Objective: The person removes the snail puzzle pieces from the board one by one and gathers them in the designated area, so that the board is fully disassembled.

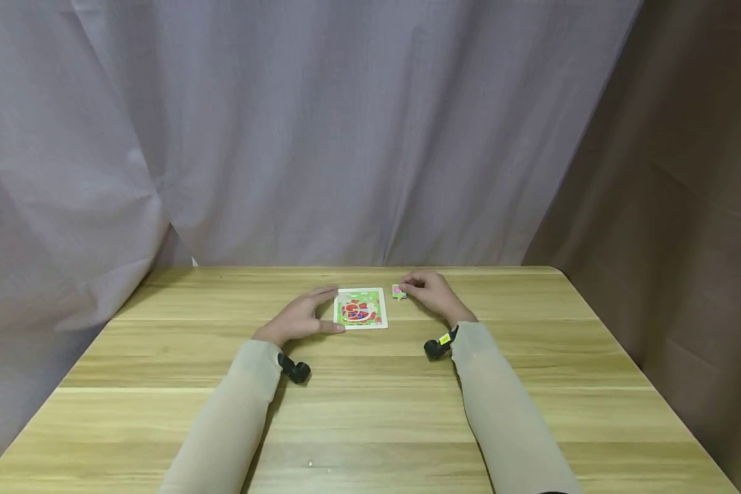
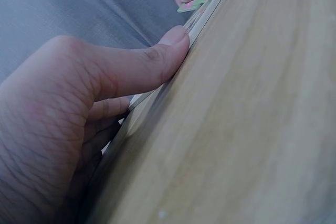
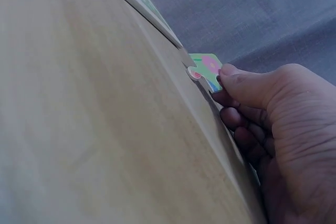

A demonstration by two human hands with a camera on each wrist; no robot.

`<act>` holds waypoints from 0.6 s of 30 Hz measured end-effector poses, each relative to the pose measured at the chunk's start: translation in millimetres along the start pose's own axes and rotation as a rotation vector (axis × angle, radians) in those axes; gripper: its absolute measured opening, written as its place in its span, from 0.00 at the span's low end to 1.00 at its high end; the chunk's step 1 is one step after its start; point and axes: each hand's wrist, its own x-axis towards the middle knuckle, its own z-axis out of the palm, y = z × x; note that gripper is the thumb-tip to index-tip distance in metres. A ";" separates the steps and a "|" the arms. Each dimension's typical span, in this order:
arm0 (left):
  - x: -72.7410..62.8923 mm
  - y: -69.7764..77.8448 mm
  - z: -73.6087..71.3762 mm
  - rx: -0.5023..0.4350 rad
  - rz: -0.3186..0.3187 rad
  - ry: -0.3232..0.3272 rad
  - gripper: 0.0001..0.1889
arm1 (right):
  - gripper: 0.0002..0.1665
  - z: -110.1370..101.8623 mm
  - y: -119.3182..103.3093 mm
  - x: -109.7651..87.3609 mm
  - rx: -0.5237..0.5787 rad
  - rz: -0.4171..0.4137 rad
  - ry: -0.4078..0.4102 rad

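Observation:
A square jigsaw puzzle board with a white border and a red and green picture lies flat on the table. My left hand grips its left side, the thumb at the near edge and the fingers toward the far corner. Just right of the board, my right hand pinches a small green and pink puzzle piece between thumb and fingertips. The piece has a rounded knob and is held apart from the board, close above the tabletop. Part of it is hidden behind the fingers.
The wooden table spreads out around both hands. Behind its far edge hangs a grey curtain, and a darker curtain hangs on the right. Each wrist wears a small black camera.

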 end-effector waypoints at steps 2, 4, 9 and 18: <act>0.4 0.2 0.1 0.001 -0.005 -0.001 0.54 | 0.17 -0.6 0.6 0.1 -0.025 -0.009 -0.009; 0.7 0.4 -0.1 0.001 -0.006 -0.001 0.53 | 0.16 -0.3 0.5 0.5 -0.051 -0.024 -0.014; 0.3 -0.2 0.0 0.016 0.003 0.006 0.54 | 0.10 4.1 0.4 0.6 -0.077 -0.047 -0.014; 0.0 -0.5 2.9 0.018 -0.001 0.020 0.53 | 0.07 4.7 2.3 -1.5 -0.069 -0.062 0.015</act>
